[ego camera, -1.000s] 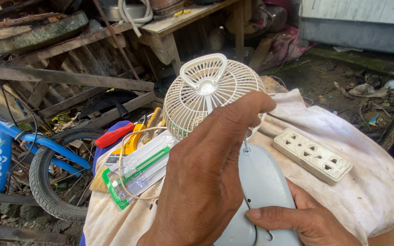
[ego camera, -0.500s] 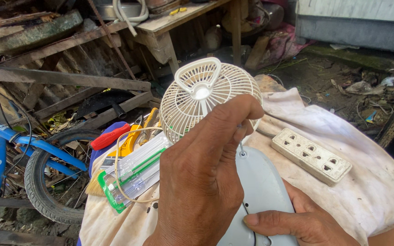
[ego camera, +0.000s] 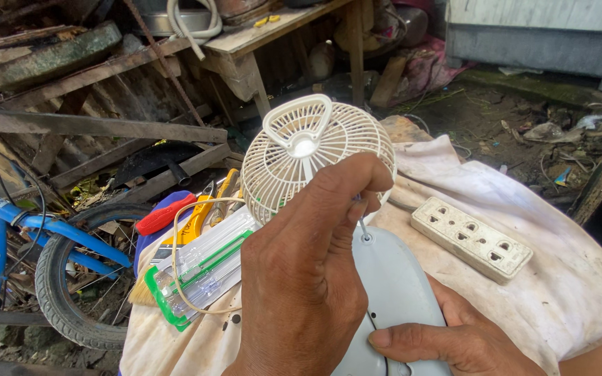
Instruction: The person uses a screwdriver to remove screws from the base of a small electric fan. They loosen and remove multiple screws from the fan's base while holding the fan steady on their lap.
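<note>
A small cream fan with a round wire cage (ego camera: 315, 157) lies on a pale grey base (ego camera: 391, 292) over a white cloth. My left hand (ego camera: 301, 278) is closed around a thin screwdriver whose metal shaft (ego camera: 362, 228) meets a screw hole at the top of the base. My right hand (ego camera: 454, 338) grips the base from the lower right, thumb on top. The screwdriver's handle is hidden inside my fingers.
A cream power strip (ego camera: 472, 238) lies on the cloth (ego camera: 566, 278) to the right. A clear green-edged tool case (ego camera: 200, 271), a red-handled tool (ego camera: 165, 214) and yellow pliers (ego camera: 210, 202) sit left. A blue bicycle (ego camera: 29, 257) and wooden planks (ego camera: 92, 125) crowd the left side.
The view has shifted a little, so the fan sits slightly lower and left. My left hand has stayed on the screwdriver at the base; my right hand still holds the base.
</note>
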